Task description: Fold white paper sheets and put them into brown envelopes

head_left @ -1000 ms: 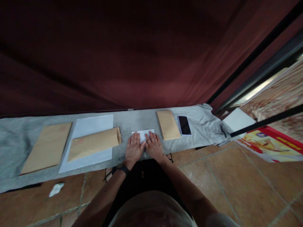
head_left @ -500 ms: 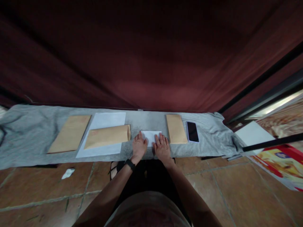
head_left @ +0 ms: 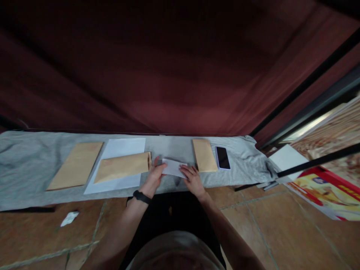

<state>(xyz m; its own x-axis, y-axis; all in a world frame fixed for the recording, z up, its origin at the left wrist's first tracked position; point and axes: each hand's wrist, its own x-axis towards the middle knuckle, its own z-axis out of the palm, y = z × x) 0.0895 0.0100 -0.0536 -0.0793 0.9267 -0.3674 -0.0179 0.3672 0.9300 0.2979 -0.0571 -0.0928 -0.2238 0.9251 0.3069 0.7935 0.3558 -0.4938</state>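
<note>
A small folded sheet of white paper (head_left: 173, 168) is held between my two hands, tilted a little, just above the cloth. My left hand (head_left: 155, 173) grips its left end, thumb on top. The fingers of my right hand (head_left: 192, 179) close on its right end. Left of my left hand lies a brown envelope (head_left: 120, 167), its open end facing that hand. This envelope rests on larger white sheets (head_left: 128, 144). Close to my right hand is a second brown envelope (head_left: 205, 155), lying flat.
A grey cloth (head_left: 239, 161) covers the narrow table. A phone (head_left: 223, 157) lies right of the envelopes, and another brown envelope (head_left: 74, 165) at the left. A dark red curtain (head_left: 168, 93) hangs behind. A printed red and yellow box (head_left: 326, 191) stands at the right.
My hands lay flat pressing the folded paper on the cloth; now they grip its two ends and have lifted it, tilted. The view has shifted slightly.
</note>
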